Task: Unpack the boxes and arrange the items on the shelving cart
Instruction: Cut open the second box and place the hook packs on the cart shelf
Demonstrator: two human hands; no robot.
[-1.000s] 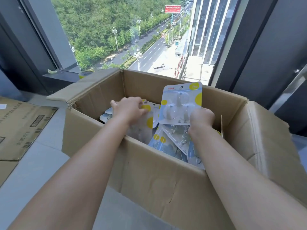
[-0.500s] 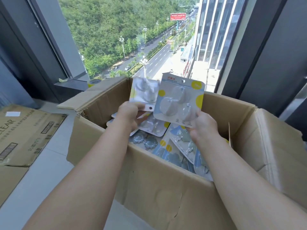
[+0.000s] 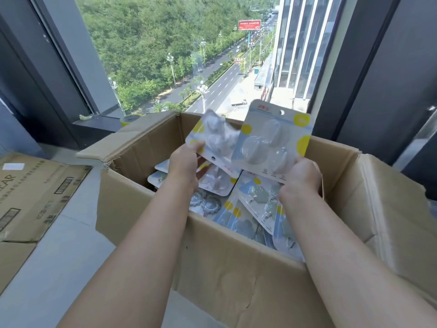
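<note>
Right now both hands are clamped on goods above the open cardboard box (image 3: 236, 268). The left hand (image 3: 185, 163) pinches a blurred pack of hooks (image 3: 212, 136) by its lower left corner, thumb on top; the right hand (image 3: 301, 175) grips a second pack (image 3: 274, 140) by its bottom right corner, held upright and facing the camera. The two packs overlap slightly at their inner edges, at about 12 o'clock from the box's middle, clear of its rim. More packs (image 3: 255, 204) lie loose and slanted inside the box, mostly toward 3 o'clock.

The step appears to be lifting items out, and the shelving cart is not in view, so a turn away from the window (image 3: 189, 55) seems to come next. A corner pinch on a stiff card lets it swing; shifting the grip toward the middle of each lower edge would likely steady it. Stacking the two packs face to face in one hand would free the other for more. Lift straight up so the cards do not catch the flap (image 3: 123, 140) at 10 o'clock.
</note>
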